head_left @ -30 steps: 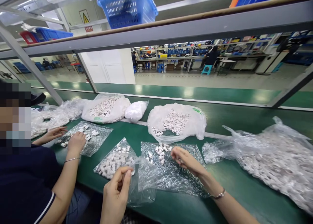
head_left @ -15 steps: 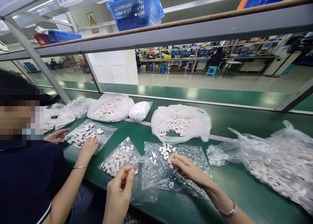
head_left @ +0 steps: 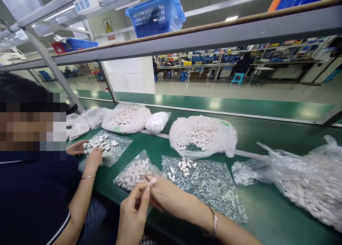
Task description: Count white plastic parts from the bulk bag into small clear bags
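Observation:
My left hand pinches the edge of a clear plastic bag at the front of the green table. White, short tube-like pieces fill much of this bag. My right hand reaches across to the bag's mouth, over its right part, close to my left fingertips. Its fingers are mostly hidden and blurred, so what they hold does not show. Right of the bag lies a flat clear plastic sheet or bag, with several loose white pieces on its upper left part.
A large open bag of white pieces lies behind. Another full bag is at right. At left, a co-worker's hands handle similar pieces on clear plastic. A shelf with a blue basket runs overhead.
My right hand has moved left from the loose pieces to the bag's mouth. Fewer pieces lie on the flat plastic. My left hand keeps its pinch. The view has shifted slightly.

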The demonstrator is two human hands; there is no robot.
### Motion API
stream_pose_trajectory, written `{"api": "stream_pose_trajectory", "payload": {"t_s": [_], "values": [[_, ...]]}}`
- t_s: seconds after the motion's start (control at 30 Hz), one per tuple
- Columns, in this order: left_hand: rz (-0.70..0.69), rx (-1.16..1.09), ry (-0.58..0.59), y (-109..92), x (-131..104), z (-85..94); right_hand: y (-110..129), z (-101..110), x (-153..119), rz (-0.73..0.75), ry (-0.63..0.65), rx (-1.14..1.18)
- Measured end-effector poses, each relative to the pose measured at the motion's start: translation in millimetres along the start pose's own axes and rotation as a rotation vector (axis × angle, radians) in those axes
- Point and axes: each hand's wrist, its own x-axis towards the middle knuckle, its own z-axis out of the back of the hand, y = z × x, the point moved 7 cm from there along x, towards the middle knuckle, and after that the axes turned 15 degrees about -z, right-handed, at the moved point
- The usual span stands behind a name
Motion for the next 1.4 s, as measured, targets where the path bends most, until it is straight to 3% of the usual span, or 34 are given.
{"api": "stream_pose_trajectory", "payload": {"t_s": [0.13,0.23,0.33,0.47,0.57,0.7,0.83,1.0,1.07,1.13,1.23,1.3,1.4], "values": [[-0.031,0.058,0.058,5,11,-6.8,-38,-3,-24,-0.159,-0.055,0.121],[-0.047,0.033,0.103,7,29,-16.7,-63,-17,-26,-0.217,-0.034,0.145],[-0.038,-0.013,0.110,11,44,-23.8,-78,-14,-28,-0.277,-0.024,0.150],[-0.046,-0.061,0.118,17,52,-26.2,-75,6,-47,-0.240,-0.003,0.155],[-0.031,-0.076,0.097,23,54,-17.3,-67,2,-57,-0.124,0.056,0.025],[-0.011,-0.079,0.039,23,58,0.8,-67,2,-41,-0.024,-0.015,-0.223],[0.000,-0.086,-0.002,16,59,11.3,-62,42,-13,-0.079,-0.161,-0.190],[0.037,-0.108,-0.027,12,52,14.5,-53,71,-29,-0.075,-0.036,0.070],[0.069,-0.131,-0.031,11,48,14.0,-74,80,-49,-0.192,-0.073,0.233],[0.103,-0.162,-0.030,10,44,12.2,-113,84,-74,-0.423,-0.173,0.300],[0.142,-0.204,0.001,10,40,5.4,-174,68,-113,-0.772,-0.196,0.186],[0.156,-0.219,0.034,11,37,-1.1,-201,48,-128,-0.854,-0.127,0.102],[0.178,-0.213,0.022,15,33,-6.4,-216,21,-133,-0.789,-0.087,0.037]]}}
